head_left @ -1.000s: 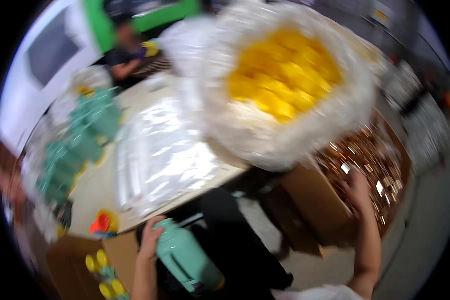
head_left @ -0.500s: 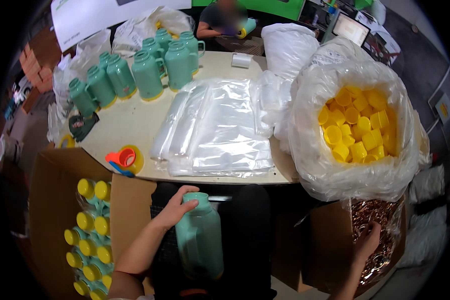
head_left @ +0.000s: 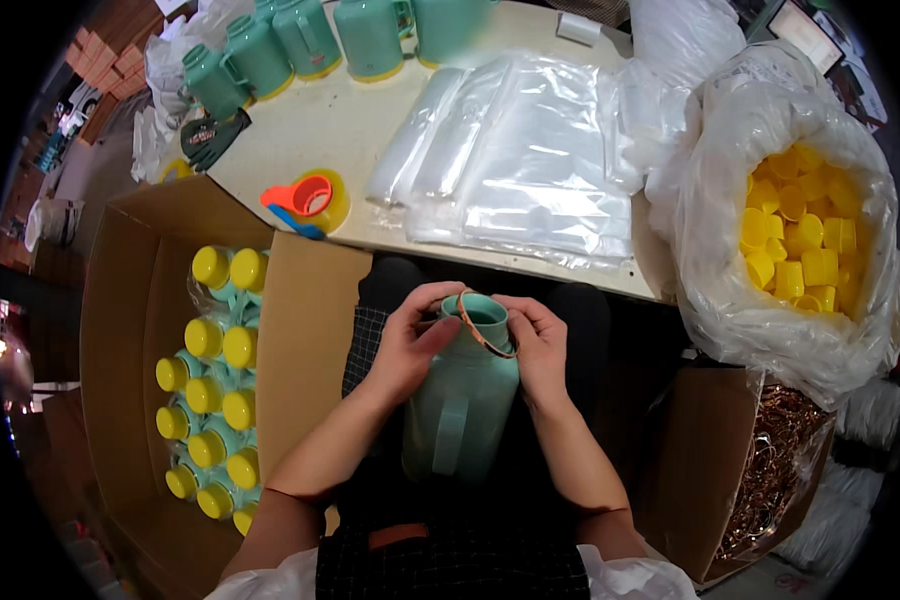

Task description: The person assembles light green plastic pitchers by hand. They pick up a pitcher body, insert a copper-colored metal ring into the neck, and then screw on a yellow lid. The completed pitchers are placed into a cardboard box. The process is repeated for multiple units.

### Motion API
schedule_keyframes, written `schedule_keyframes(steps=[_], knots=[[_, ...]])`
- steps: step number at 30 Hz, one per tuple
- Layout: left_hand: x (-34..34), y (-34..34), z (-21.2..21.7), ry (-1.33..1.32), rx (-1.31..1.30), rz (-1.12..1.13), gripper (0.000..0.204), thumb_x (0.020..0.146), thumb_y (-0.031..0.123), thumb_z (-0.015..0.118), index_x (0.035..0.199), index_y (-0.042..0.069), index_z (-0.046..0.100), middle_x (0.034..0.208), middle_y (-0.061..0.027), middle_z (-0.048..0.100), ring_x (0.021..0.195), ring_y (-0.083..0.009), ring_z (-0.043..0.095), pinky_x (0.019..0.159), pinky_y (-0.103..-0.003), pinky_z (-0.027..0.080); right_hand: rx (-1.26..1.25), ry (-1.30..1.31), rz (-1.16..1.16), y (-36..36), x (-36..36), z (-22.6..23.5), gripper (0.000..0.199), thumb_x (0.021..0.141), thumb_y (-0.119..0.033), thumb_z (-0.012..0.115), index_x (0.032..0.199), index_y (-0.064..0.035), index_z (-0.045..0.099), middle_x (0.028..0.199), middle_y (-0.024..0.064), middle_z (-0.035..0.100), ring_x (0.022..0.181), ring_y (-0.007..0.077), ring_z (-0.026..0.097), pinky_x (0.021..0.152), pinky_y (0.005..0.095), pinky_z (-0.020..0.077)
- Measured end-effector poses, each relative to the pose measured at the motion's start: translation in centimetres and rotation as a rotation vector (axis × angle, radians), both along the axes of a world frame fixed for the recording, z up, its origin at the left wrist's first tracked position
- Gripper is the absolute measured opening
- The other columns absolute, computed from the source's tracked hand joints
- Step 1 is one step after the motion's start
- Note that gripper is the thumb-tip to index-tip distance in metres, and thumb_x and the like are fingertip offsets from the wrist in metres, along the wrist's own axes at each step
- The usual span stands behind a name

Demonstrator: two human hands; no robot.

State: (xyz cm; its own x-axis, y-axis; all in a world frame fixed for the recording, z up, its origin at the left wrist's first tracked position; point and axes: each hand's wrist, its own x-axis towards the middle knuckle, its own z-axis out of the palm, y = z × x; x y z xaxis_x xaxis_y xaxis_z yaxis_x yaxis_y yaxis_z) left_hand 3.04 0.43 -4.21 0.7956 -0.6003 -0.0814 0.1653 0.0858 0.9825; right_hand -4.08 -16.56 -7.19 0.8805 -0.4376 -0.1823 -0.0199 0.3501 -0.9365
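A mint-green plastic jug (head_left: 462,405) with a handle stands in my lap, its open mouth toward the table. My left hand (head_left: 407,342) grips the jug's neck from the left. My right hand (head_left: 539,343) is at the neck's right side and holds a thin copper-coloured ring (head_left: 484,325) tilted against the jug's rim. Both forearms come up from the lower edge.
An open cardboard box (head_left: 140,330) at my left holds several green jugs with yellow caps (head_left: 217,345). A clear bag of yellow caps (head_left: 800,240) sits at right, above a box of copper rings (head_left: 780,455). The table (head_left: 340,130) carries plastic bags (head_left: 530,160), a tape dispenser (head_left: 310,200) and uncapped jugs (head_left: 310,35).
My right hand came from the box of copper rings to the jug's mouth with a ring. The view dropped toward my lap, and both hands now meet at the neck.
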Motion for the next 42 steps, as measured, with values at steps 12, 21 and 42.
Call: schedule_keyframes(steps=[12,21,42], knots=[[-2.1,1.1,-0.6,0.072,-0.219,0.15,0.033,0.097,0.013,0.061,0.127,0.001,0.053,0.119,-0.0089,0.062,0.114,-0.0159,0.058,0.1,-0.032,0.047,0.051,-0.033,0.111,0.7,-2.7,1.1,0.023,0.099,-0.01,0.054,0.113,0.0033,0.066,0.111,0.0068,0.066,0.103,0.0135,0.059,0.094,0.0282,0.0454],[-2.7,1.9,-0.2,-0.072,-0.072,0.185,0.039,0.084,-0.004,0.064,0.116,0.004,0.044,0.122,-0.0107,0.05,0.111,-0.0151,0.052,0.1,-0.032,0.043,0.084,-0.167,0.174,2.0,-3.3,1.1,0.038,0.093,-0.01,0.06,0.127,0.0006,0.048,0.136,0.0165,0.051,0.122,0.0209,0.052,0.107,0.0352,0.0402],[-0.5,0.5,1.6,0.552,-0.04,-0.111,0.026,0.098,0.01,0.052,0.123,0.003,0.056,0.114,-0.0061,0.06,0.107,-0.0126,0.059,0.094,-0.027,0.048,0.566,0.052,0.582,-2.3,0.3,0.7,0.035,0.097,-0.007,0.059,0.13,-0.0135,0.051,0.109,0.0035,0.061,0.102,0.013,0.06,0.086,0.0261,0.0492]])
